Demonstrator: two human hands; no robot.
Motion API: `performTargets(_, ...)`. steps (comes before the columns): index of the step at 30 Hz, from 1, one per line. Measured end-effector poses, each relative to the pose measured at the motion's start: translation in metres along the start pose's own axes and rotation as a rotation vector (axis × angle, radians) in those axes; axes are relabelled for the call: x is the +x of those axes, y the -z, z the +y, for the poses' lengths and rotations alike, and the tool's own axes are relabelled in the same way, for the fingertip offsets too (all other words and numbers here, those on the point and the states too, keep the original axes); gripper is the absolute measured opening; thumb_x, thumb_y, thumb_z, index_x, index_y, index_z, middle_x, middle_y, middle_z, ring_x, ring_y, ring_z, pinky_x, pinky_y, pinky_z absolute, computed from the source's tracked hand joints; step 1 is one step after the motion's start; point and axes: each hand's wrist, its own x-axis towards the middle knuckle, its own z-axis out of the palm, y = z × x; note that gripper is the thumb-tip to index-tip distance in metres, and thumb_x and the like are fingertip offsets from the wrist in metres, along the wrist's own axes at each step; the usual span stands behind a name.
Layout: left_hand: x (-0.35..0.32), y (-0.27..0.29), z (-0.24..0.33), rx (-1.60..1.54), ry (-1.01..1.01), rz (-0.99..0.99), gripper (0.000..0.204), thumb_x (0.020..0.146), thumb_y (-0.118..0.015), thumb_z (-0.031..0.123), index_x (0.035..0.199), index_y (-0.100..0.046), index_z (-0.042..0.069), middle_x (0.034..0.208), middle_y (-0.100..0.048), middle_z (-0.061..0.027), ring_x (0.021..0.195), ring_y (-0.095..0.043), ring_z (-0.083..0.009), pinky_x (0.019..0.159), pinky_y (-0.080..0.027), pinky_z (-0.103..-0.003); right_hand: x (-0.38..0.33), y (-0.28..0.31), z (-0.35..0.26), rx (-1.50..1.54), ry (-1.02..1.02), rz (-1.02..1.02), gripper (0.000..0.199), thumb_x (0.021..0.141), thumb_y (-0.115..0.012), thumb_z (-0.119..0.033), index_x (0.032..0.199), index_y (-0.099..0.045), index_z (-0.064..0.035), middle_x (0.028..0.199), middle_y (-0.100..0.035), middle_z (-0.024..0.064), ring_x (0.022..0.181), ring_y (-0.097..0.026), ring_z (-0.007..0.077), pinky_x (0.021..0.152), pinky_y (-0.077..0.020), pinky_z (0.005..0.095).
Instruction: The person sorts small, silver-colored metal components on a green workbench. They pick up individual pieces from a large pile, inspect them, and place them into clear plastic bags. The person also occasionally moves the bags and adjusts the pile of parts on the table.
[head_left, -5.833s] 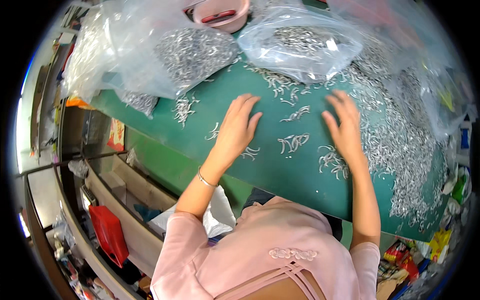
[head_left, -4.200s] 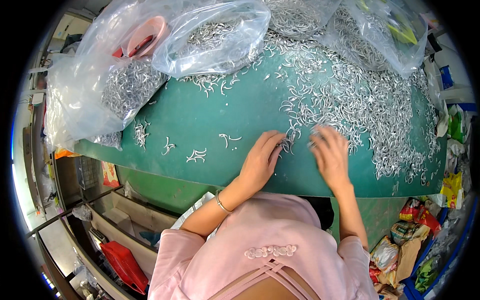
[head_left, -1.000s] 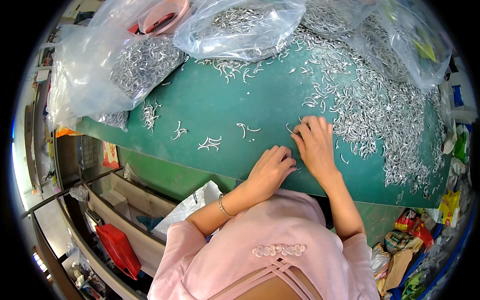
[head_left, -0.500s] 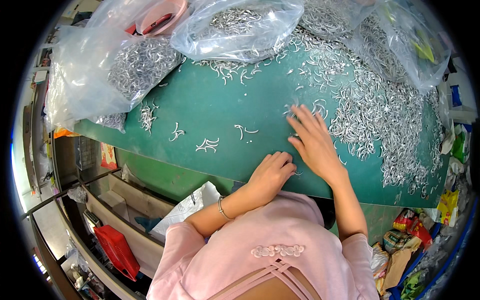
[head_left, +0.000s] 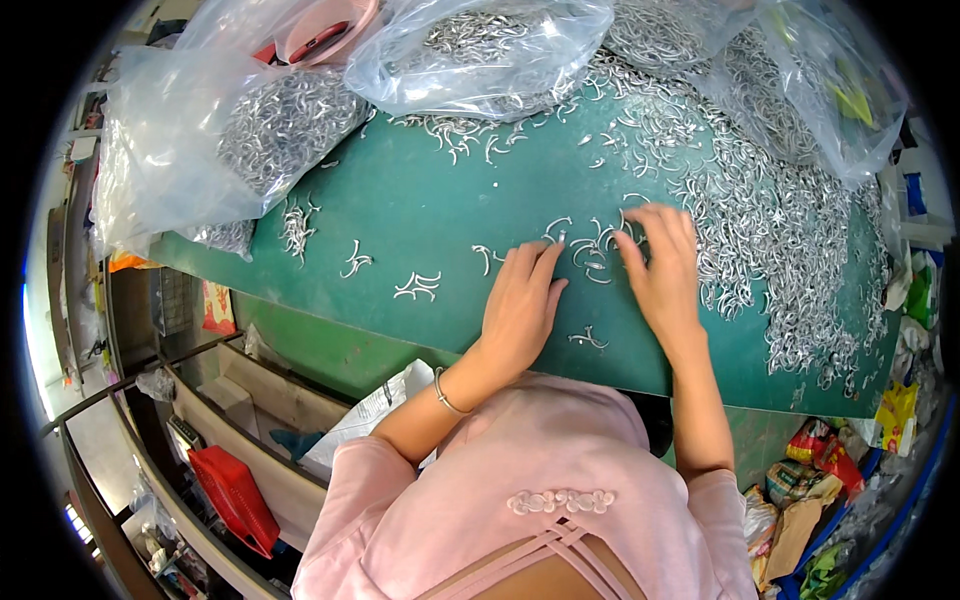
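Observation:
Small curved silver metal pieces [head_left: 593, 240] lie loosely on the green tabletop between my two hands. My left hand [head_left: 518, 308] reaches forward with fingers stretched and thumb apart; its fingertips touch or nearly touch one curved piece [head_left: 556, 229]. To the right, my right hand [head_left: 664, 268] is bent over the table, thumb and fingers apart, its fingertips beside the edge of a large heap of the same pieces [head_left: 780, 240]. Nothing shows held in either hand, though the undersides of the fingers are hidden. A little cluster of pieces [head_left: 588, 338] sits nearer me, between my wrists.
Clear plastic bags of such pieces stand along the far side: one at left [head_left: 170, 150], one in the middle [head_left: 480, 60], more at right [head_left: 830, 110]. A pink basin [head_left: 345, 40] is behind. Small groups [head_left: 417, 286] lie toward the left. A red basket [head_left: 235, 495] is below the table.
My left hand has moved forward from the table's near edge and its fingers have stretched out. My right hand has shifted right, and several pieces now show between the hands.

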Motion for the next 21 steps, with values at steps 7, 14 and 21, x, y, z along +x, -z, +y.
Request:
performTargets(7,0.001,0.004,-0.004,-0.051,0.008,0.055,0.038,0.08,-0.068,-0.003,0.116,-0.058,-0.001,0.111,-0.055,-0.0155,0.102,-0.054,-0.0342,0.087,-0.046,-0.04,0.009,-0.009,0.014,-0.043,-0.013,-0.016,0.018,0.078,-0.072,-0.007,0.092,-0.062,-0.0044,0.097,-0.055,0.0093,0.093,-0.052,0.029,0.08,-0.0405,0.0404)
performTargets(14,0.018,-0.015,0.0,0.086,-0.054,0.018,0.028,0.078,-0.07,0.001,0.104,-0.062,0.001,0.1,-0.054,-0.0121,0.091,-0.053,-0.0301,0.078,-0.044,-0.04,0.005,0.0,0.008,-0.144,0.052,-0.18,0.018,0.076,-0.073,-0.007,0.091,-0.063,-0.0051,0.098,-0.056,0.008,0.095,-0.051,0.0275,0.081,-0.0384,0.0393)
performTargets(21,0.017,-0.018,-0.001,0.113,-0.043,0.031,0.023,0.078,-0.069,0.001,0.098,-0.061,0.004,0.097,-0.054,-0.0105,0.09,-0.053,-0.0295,0.077,-0.043,-0.039,0.001,0.007,0.008,-0.137,0.056,-0.21,0.016,0.076,-0.07,-0.004,0.089,-0.061,-0.0049,0.094,-0.055,0.0084,0.095,-0.052,0.0278,0.081,-0.0377,0.0399)
